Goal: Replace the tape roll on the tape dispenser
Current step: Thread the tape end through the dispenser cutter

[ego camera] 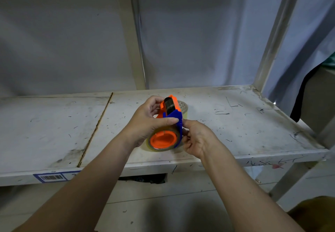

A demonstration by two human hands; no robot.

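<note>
Two hands grip one tape dispenser [171,115] above the shelf [235,123]. Left hand [146,121] fingers wrap its orange and blue body, thumb across the blue part. Right hand [196,138] fingers pinch its blue side. A clear tape roll [154,145] sits on its orange hub. Another roll [183,108] lies on the shelf just behind the dispenser.

Orange-and-blue tape dispenser [171,113]; scuffed white shelf [244,123].
</note>
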